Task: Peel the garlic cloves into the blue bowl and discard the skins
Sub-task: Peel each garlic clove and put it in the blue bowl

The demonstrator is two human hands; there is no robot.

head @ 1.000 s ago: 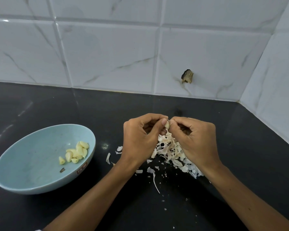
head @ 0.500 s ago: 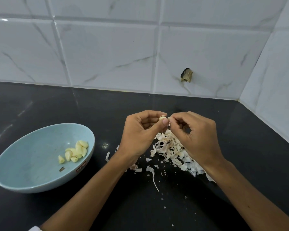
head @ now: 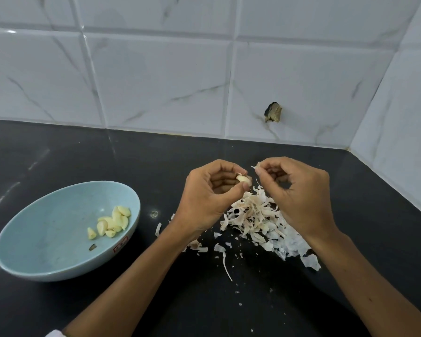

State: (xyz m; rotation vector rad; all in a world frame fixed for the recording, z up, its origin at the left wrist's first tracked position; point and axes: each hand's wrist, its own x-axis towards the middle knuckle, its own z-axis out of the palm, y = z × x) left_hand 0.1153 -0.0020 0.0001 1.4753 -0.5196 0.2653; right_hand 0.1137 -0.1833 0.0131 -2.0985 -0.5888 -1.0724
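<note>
My left hand (head: 208, 199) pinches a pale garlic clove (head: 244, 179) between thumb and fingers above the black counter. Just to its right, my right hand (head: 294, 193) pinches a thin strip of garlic skin (head: 256, 166), a small gap apart from the clove. Beneath both hands lies a heap of white garlic skins (head: 255, 220). The blue bowl (head: 46, 239) sits at the left on the counter, with several peeled cloves (head: 112, 221) inside near its right wall.
Loose skin flakes (head: 226, 263) are scattered on the black counter (head: 83, 161) in front of the heap. White tiled walls stand at the back and right, with a dark hole (head: 273, 112) in the back tile.
My hands have risen slightly and drawn apart. A strip of skin has come off the clove and stays in my right fingers; the clove stays in my left hand.
</note>
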